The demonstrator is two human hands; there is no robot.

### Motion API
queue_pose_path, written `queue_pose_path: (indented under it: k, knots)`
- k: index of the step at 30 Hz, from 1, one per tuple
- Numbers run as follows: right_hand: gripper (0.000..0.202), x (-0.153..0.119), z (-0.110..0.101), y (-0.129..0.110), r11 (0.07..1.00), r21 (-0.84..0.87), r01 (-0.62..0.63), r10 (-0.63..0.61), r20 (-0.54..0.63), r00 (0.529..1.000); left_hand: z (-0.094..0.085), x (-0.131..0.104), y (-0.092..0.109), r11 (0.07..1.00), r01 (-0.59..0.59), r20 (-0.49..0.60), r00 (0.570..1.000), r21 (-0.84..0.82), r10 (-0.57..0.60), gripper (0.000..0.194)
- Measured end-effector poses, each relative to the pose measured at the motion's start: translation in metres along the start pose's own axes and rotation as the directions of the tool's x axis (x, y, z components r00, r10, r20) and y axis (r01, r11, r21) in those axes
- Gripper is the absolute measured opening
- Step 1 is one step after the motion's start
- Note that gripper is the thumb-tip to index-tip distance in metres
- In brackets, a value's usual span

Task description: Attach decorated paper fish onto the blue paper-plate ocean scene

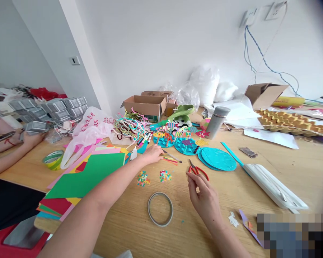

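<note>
My left hand [153, 154] reaches across the table, its fingertips curled down at the ends of several thin coloured paper strips [171, 160]. A paintbrush [173, 156] lies right by these fingers, and a white glue bottle [134, 153] stands to their left. My right hand [204, 195] is raised nearer to me, thumb and fingertips pinched together; whatever is between them is too small to make out. Just beyond it lies a red-handled cutting tool [197, 171], scissors or pliers. Two heaps of coloured paper bits, a left heap [143, 178] and a right heap [165, 176], sit between my arms.
A tape roll [160, 209] lies in front. Coloured paper sheets [91, 173] are at left, blue discs [218, 158] and a grey flask [218, 122] beyond. At right is a white power strip [276, 186]. Another person's hands [33, 138] work at far left.
</note>
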State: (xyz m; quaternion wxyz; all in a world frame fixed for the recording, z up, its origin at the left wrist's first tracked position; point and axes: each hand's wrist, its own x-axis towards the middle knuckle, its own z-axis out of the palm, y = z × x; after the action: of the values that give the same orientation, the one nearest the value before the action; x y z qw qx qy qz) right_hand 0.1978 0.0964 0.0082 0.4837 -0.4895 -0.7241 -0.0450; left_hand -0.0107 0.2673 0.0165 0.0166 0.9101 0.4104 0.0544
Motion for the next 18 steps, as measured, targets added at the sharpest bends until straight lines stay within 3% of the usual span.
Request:
queue_pose_path:
  k: [2,10,18]
  knots:
    - [0.018,0.000,-0.001,0.000,1.000,0.010,-0.013,0.012,0.004,1.000,0.002,0.001,0.000,1.000,-0.013,0.001,1.000,0.011,0.013,0.015]
    - [0.018,0.001,-0.001,-0.002,1.000,0.014,-0.008,0.008,0.007,1.000,-0.004,-0.004,-0.003,0.995,-0.062,-0.049,0.997,0.085,0.066,0.021]
    - [0.018,-0.001,0.000,-0.001,0.999,0.020,-0.031,0.030,0.023,0.999,-0.009,0.029,0.019,0.955,-0.172,-0.038,0.982,0.240,0.187,0.016]
